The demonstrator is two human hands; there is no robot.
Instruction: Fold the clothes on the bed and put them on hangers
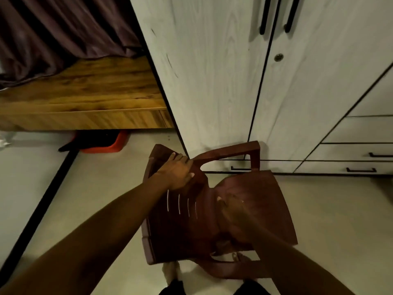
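Observation:
A dark red plastic chair (261,201) stands on the floor right below me, in front of the wardrobe. My left hand (177,170) grips the top edge of its slatted backrest. My right hand (232,206) lies on the seat near the backrest, blurred, so I cannot tell how its fingers sit. No clothes or hangers are in view.
A white wardrobe (212,71) with black handles and low drawers (361,154) fills the upper right. A wooden bed frame (85,99) with a dark purple curtain (63,28) above it is at the upper left. A red tray (102,143) lies on the floor under it.

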